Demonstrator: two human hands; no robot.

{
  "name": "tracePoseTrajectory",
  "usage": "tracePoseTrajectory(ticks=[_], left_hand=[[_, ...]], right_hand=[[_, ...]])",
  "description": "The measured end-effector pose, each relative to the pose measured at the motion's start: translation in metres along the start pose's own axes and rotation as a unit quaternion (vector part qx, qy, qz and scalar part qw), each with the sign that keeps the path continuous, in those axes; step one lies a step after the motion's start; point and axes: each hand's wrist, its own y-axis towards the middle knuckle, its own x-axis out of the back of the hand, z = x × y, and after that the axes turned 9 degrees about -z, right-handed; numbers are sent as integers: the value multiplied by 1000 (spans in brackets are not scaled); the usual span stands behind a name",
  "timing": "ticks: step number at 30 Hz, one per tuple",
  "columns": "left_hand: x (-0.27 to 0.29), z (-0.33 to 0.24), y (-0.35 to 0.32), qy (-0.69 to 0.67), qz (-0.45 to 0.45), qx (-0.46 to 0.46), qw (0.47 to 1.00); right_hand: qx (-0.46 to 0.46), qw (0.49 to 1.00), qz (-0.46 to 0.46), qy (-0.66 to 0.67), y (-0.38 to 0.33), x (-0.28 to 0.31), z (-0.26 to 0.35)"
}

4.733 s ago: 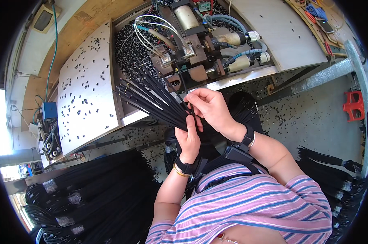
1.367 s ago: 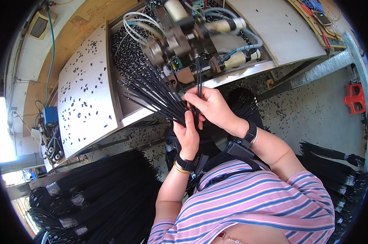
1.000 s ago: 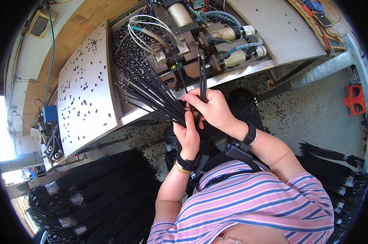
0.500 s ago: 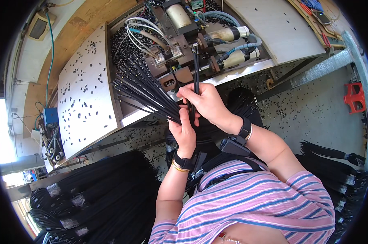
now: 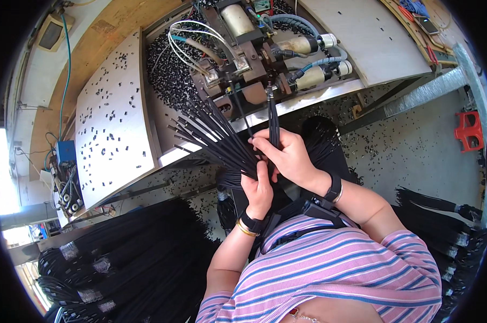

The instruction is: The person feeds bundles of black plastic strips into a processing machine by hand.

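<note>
A fanned-out bundle of black cables [image 5: 214, 141] lies in my left hand [image 5: 258, 192], its fingers wrapped round it and the tips spread toward the far left. My right hand [image 5: 293, 160], just right of it, pinches a single black cable [image 5: 241, 110] that runs up to the front of the machine [image 5: 255, 92]. A smaller bunch of black cables [image 5: 274, 121] stands up out of the right hand, with metallic-looking ends close to the machine's front. The cables' lower lengths are hidden behind my hands.
Small black bits litter the white left board [image 5: 110, 116], the machine tray and the floor. Thick black cable bundles [image 5: 141, 253] lie at the lower left, with more [image 5: 450, 242] at the right. A red stool [image 5: 468, 132] stands at the far right.
Both hands have moved right and nearer to me, bringing the fanned bundle with them. The smaller bunch has drawn back from the machine, and a single cable now reaches its front farther left.
</note>
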Motion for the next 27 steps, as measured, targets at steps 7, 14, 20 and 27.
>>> tracePoseTrajectory(ticks=[7,14,20,27], left_hand=[[2,-2,7,-11,3,8,1000],[1,-6,11,-24,16,9,1000],[0,-8,11,5,14,5,1000],[7,-2,11,34,46,-17,998]], right_hand=[[-43,999,28,13,8,-2,6],[-65,997,38,14,13,-3,4],[-96,993,61,13,16,0,7],[-64,994,80,-30,11,5,4]])
